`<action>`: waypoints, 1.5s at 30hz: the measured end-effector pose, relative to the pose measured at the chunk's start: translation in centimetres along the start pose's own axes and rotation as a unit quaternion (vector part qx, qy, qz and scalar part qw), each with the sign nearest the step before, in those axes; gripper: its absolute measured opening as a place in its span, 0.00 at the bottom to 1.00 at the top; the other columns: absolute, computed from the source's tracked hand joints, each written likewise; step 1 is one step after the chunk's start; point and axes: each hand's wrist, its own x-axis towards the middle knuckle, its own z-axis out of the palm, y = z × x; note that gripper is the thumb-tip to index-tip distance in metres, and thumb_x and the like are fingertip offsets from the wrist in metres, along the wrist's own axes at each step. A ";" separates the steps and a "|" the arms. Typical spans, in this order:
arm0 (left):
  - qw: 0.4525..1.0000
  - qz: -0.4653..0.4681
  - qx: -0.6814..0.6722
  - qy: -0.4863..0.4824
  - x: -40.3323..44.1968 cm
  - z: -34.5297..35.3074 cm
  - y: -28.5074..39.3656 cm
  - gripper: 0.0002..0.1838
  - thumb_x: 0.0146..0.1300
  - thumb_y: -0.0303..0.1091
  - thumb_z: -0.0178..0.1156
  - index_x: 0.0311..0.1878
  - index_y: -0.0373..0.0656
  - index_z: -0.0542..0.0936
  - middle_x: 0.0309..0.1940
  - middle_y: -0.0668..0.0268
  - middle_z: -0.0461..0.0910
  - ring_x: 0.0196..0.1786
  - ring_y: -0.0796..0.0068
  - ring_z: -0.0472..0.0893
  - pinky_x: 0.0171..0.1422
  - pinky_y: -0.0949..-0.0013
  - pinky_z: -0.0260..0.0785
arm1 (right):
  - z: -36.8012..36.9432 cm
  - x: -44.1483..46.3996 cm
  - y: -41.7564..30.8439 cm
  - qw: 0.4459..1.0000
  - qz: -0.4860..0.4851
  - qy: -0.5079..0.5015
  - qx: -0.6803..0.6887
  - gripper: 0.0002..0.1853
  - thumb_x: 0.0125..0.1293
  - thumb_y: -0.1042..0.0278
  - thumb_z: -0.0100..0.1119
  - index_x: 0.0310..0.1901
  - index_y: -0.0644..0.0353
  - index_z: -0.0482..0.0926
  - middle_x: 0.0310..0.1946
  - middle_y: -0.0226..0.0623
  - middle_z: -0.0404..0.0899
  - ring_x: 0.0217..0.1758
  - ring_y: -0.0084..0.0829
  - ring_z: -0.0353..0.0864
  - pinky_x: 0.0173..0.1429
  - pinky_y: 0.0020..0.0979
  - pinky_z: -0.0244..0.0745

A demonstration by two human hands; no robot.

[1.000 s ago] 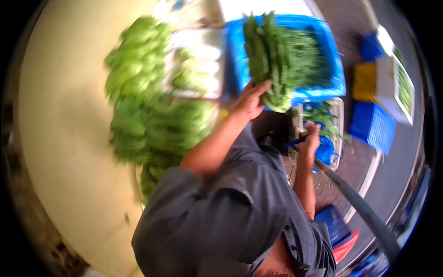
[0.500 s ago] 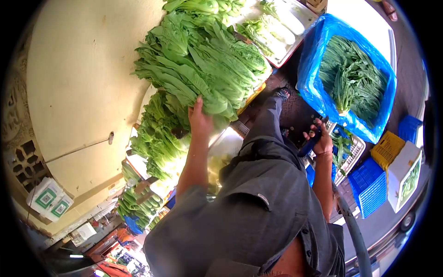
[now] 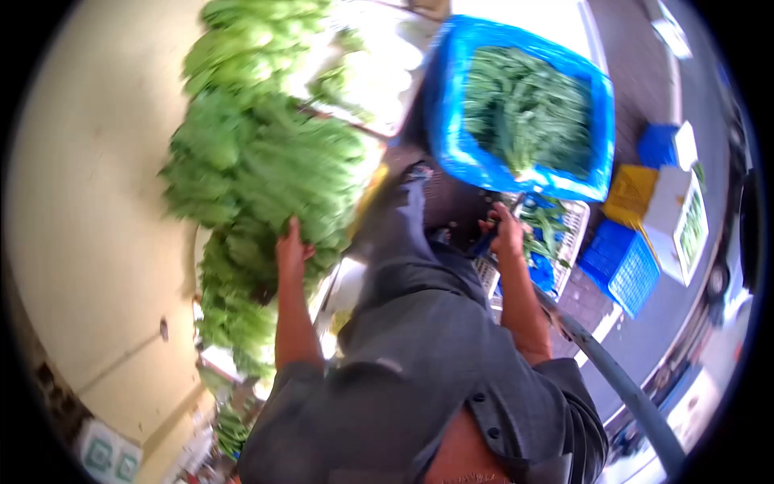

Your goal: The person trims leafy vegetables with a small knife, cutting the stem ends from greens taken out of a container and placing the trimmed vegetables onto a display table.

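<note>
My left hand point(image 3: 292, 246) is at the near edge of a pile of long-leaf lettuce point(image 3: 278, 169), its fingers apart and no leaf plainly in them; blur hides whether it touches. More frilly green lettuce point(image 3: 230, 282) lies just to its left. My right hand point(image 3: 506, 232) is closed around a dark, slim object point(image 3: 484, 242), too blurred to name, in front of a crate lined with blue plastic. Dark leafy greens point(image 3: 524, 105) fill that blue-lined crate point(image 3: 446, 121).
Pale cabbages lie on a white tray point(image 3: 379, 125) at the top. A pale crate point(image 3: 576, 230) with loose leaves is beside my right hand. Blue point(image 3: 621, 266) and yellow point(image 3: 629, 194) crates stand at right. A grey metal pole point(image 3: 613, 371) slants past my right arm.
The view has swung, so the greens and crates appear farther left. My left hand has come away from the leaves it was pressing on. My right hand still holds the dark object.
</note>
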 end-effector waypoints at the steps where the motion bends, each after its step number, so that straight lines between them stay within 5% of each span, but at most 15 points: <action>1: 0.999 0.026 -0.032 0.012 -1.6 0.1 0.8 0.40 0.64 0.60 0.65 0.60 0.29 0.69 0.34 0.54 0.79 0.23 0.70 0.81 0.24 0.68 0.78 | -0.4 1.0 -0.1 0.998 -0.054 0.015 0.010 0.13 0.67 0.59 0.67 0.46 0.56 0.78 0.33 0.36 0.76 0.21 0.29 0.72 0.33 0.41 0.85; 5: 0.962 0.125 0.155 0.186 -2.8 -0.6 2.3 0.38 0.67 0.57 0.63 0.63 0.29 0.68 0.38 0.54 0.77 0.28 0.67 0.78 0.28 0.63 0.73 | 1.0 3.2 -2.8 0.983 -0.151 0.097 0.030 0.21 0.68 0.53 0.65 0.53 0.58 0.72 0.35 0.39 0.77 0.15 0.25 0.69 0.24 0.33 0.78; 8: 0.942 0.250 0.133 0.180 -3.9 0.3 6.9 0.28 0.72 0.50 0.60 0.61 0.34 0.72 0.40 0.59 0.78 0.35 0.70 0.77 0.36 0.66 0.74 | 3.4 3.6 -5.0 0.970 -0.208 0.126 -0.005 0.24 0.69 0.49 0.62 0.53 0.63 0.73 0.35 0.44 0.78 0.13 0.27 0.72 0.18 0.28 0.72; 11: 0.962 0.262 0.077 -0.001 -7.6 7.2 12.9 0.22 0.73 0.46 0.59 0.58 0.37 0.73 0.42 0.62 0.78 0.36 0.73 0.78 0.38 0.68 0.75 | 3.9 6.3 -5.1 0.972 -0.193 0.115 -0.063 0.26 0.70 0.53 0.62 0.56 0.69 0.71 0.31 0.39 0.77 0.21 0.25 0.73 0.21 0.27 0.76; 13: 0.942 0.279 0.105 -0.154 -7.9 12.9 13.4 0.18 0.73 0.42 0.58 0.57 0.41 0.74 0.44 0.63 0.79 0.38 0.76 0.79 0.40 0.71 0.75 | 4.1 6.5 -5.5 0.976 -0.190 0.104 -0.005 0.19 0.71 0.57 0.60 0.47 0.68 0.74 0.22 0.34 0.71 0.12 0.24 0.67 0.23 0.32 0.77; 16: 0.898 0.193 0.040 -0.395 -9.4 22.9 11.6 0.17 0.71 0.41 0.64 0.55 0.42 0.77 0.44 0.64 0.82 0.37 0.77 0.80 0.41 0.73 0.75 | 4.2 4.0 -6.6 0.976 -0.187 0.090 0.066 0.15 0.71 0.60 0.60 0.45 0.67 0.75 0.22 0.36 0.74 0.12 0.25 0.68 0.24 0.33 0.79; 19: 0.845 0.167 0.143 -0.488 -12.6 31.9 9.8 0.21 0.66 0.49 0.68 0.48 0.39 0.80 0.36 0.69 0.81 0.34 0.82 0.76 0.38 0.75 0.71 | 3.6 -0.4 -8.0 0.973 -0.203 0.089 0.061 0.15 0.70 0.61 0.61 0.43 0.67 0.76 0.26 0.40 0.78 0.13 0.26 0.70 0.24 0.31 0.79; 21: 0.840 0.065 0.131 -0.523 -15.7 36.0 10.5 0.24 0.64 0.54 0.68 0.48 0.42 0.78 0.35 0.69 0.79 0.35 0.80 0.78 0.37 0.74 0.72 | 3.1 -4.2 -9.7 0.973 -0.213 0.088 0.023 0.15 0.69 0.61 0.62 0.46 0.68 0.78 0.29 0.39 0.81 0.16 0.25 0.73 0.25 0.29 0.80; 23: 0.812 -0.149 0.046 -0.562 -15.7 39.4 8.9 0.28 0.65 0.55 0.66 0.55 0.41 0.75 0.42 0.64 0.81 0.40 0.70 0.83 0.43 0.65 0.78 | 2.4 -6.5 -10.4 0.970 -0.233 0.067 0.037 0.16 0.69 0.62 0.62 0.48 0.68 0.78 0.28 0.35 0.80 0.17 0.23 0.74 0.26 0.28 0.80; 27: 0.643 -0.215 -0.145 -0.720 -21.3 42.1 11.1 0.31 0.69 0.52 0.61 0.66 0.41 0.70 0.55 0.54 0.80 0.56 0.51 0.82 0.60 0.47 0.76 | 0.6 -10.2 -11.5 0.959 -0.282 0.033 -0.013 0.17 0.71 0.67 0.60 0.57 0.66 0.78 0.28 0.29 0.77 0.19 0.19 0.73 0.30 0.26 0.81; 32: 0.700 -0.214 -0.169 -0.660 -23.8 45.0 10.2 0.32 0.68 0.52 0.63 0.65 0.41 0.70 0.56 0.57 0.79 0.57 0.54 0.81 0.61 0.49 0.75 | -1.7 -11.5 -11.6 0.918 -0.388 0.078 0.009 0.26 0.81 0.53 0.40 0.66 0.66 0.71 0.32 0.27 0.75 0.31 0.17 0.65 0.37 0.22 0.63; 35: 0.678 -0.273 -0.163 -0.663 -24.8 44.7 10.8 0.31 0.67 0.52 0.64 0.65 0.43 0.70 0.57 0.58 0.79 0.58 0.56 0.80 0.62 0.50 0.75 | -2.5 -13.8 -12.2 0.896 -0.429 0.078 -0.088 0.25 0.82 0.54 0.40 0.68 0.66 0.69 0.32 0.27 0.73 0.32 0.17 0.66 0.37 0.21 0.64; 40: 0.655 -0.309 -0.178 -0.666 -25.4 44.1 10.5 0.30 0.69 0.54 0.61 0.66 0.44 0.71 0.59 0.58 0.77 0.60 0.56 0.78 0.65 0.49 0.71 | -2.1 -14.3 -12.1 0.822 -0.489 0.137 -0.256 0.33 0.66 0.70 0.64 0.70 0.67 0.65 0.39 0.48 0.80 0.39 0.45 0.80 0.48 0.39 0.75; 43: 0.619 -0.297 -0.162 -0.709 -26.4 43.1 11.3 0.31 0.70 0.56 0.59 0.67 0.43 0.71 0.60 0.58 0.77 0.61 0.57 0.77 0.68 0.50 0.69 | -1.4 -15.0 -12.5 0.811 -0.511 0.141 -0.247 0.36 0.64 0.71 0.66 0.71 0.67 0.62 0.39 0.48 0.79 0.40 0.47 0.80 0.49 0.41 0.75; 45: 0.576 -0.280 -0.149 -0.753 -27.4 42.0 11.9 0.31 0.70 0.56 0.58 0.67 0.42 0.73 0.61 0.60 0.78 0.62 0.59 0.77 0.71 0.54 0.67 | -1.6 -15.2 -12.5 0.809 -0.503 0.141 -0.270 0.39 0.62 0.71 0.68 0.72 0.69 0.60 0.47 0.54 0.80 0.49 0.53 0.82 0.54 0.44 0.76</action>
